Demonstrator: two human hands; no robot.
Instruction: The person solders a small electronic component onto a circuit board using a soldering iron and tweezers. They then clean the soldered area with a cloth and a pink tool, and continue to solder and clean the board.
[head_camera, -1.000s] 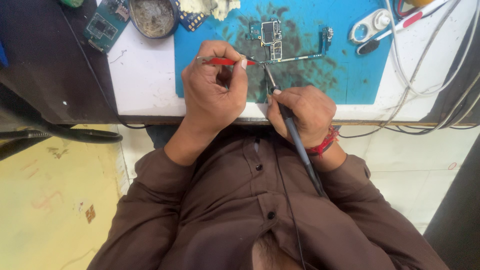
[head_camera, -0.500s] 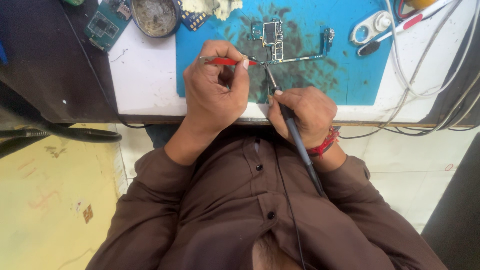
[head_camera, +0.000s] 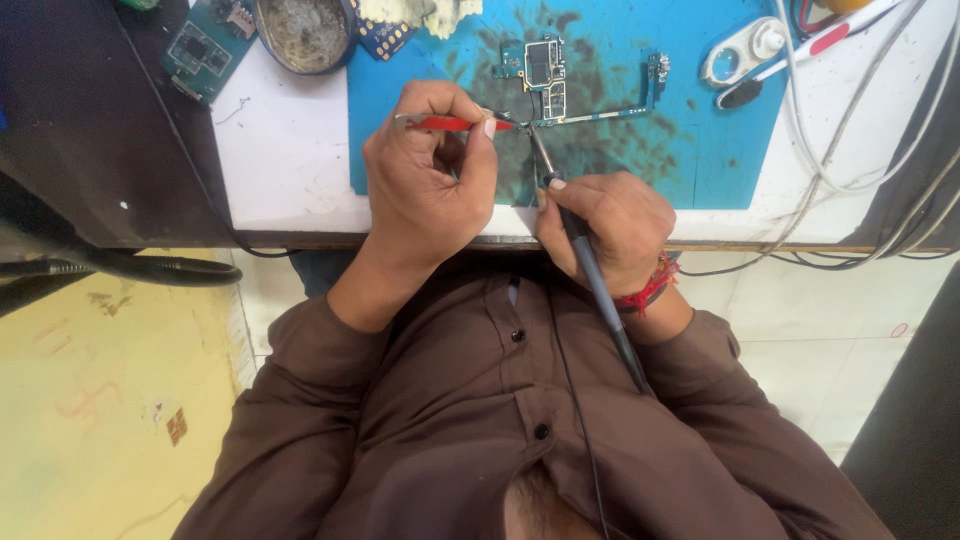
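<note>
Both tools apparently touching circuit board (head_camera: 545, 85): left hand (head_camera: 430, 185) tweezers (head_camera: 455, 124), right hand (head_camera: 605, 225) soldering iron (head_camera: 590, 270)

Where the two tool tips (head_camera: 527, 126) touch the circuit board (head_camera: 545, 80) is too small to tell.

White table (head_camera: 285, 150) carrying a stained blue mat (head_camera: 700, 120), round metal tin (head_camera: 303, 32) sitting at the far edge, green circuit board (head_camera: 205, 52) lying beside it, white cables (head_camera: 850, 150) trailing off the right side
</note>
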